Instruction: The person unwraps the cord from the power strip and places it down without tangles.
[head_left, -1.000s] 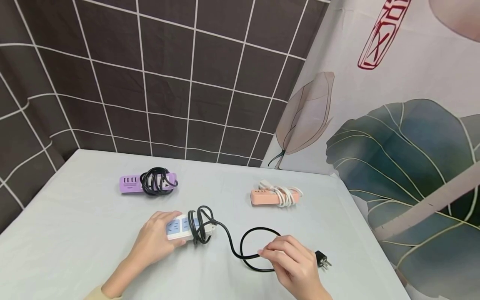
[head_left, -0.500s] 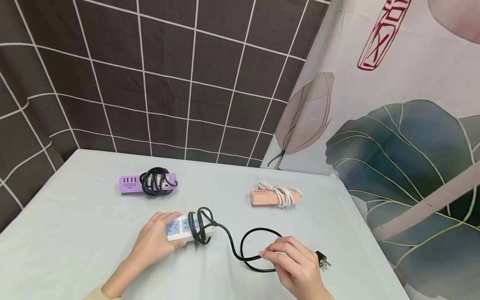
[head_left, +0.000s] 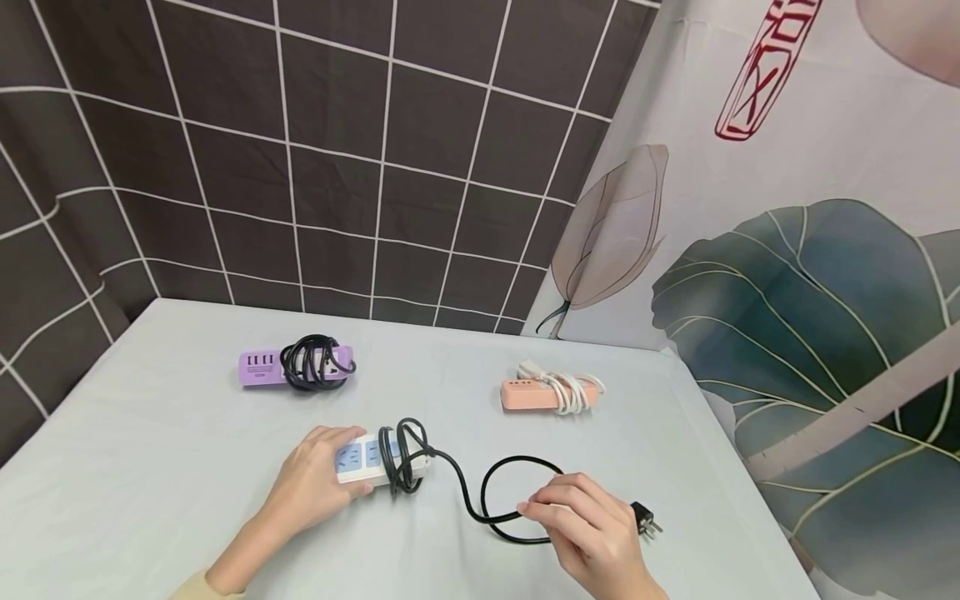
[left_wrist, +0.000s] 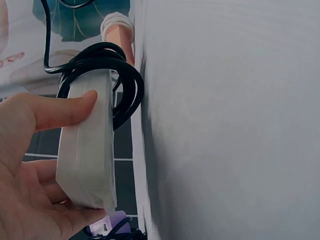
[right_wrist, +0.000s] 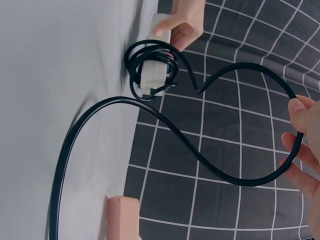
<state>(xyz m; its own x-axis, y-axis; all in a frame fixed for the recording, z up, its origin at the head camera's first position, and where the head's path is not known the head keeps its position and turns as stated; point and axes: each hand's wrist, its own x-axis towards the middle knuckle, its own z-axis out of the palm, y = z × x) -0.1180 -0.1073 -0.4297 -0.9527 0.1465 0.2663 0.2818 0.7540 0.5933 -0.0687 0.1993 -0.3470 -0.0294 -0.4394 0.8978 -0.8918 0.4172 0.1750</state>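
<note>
Pinching the black cord (right_wrist: 245, 182) between thumb and fingertips, the right hand (head_left: 588, 529) is nearest, its plug (head_left: 642, 516) just beside. Slightly farther off, the left hand (head_left: 309, 479) grips one end of a white power strip (head_left: 348, 459) — cord looped round the other end — just above the white table (head_left: 420, 567). Beyond lie a peach strip (head_left: 528, 396) in white cord and a purple strip (head_left: 260, 372) in black — then a dark, white-gridded backdrop (head_left: 337, 108).

I've got L hand (head_left: 311, 479) gripping, thumb (left_wrist: 75, 109) opp. fingers, w/ L forearm (head_left: 249, 550) slanted up from btm left. R hand (head_left: 588, 533) is pinching, digits bent; can't say for sure which press, as R wrist view crops them.
</note>
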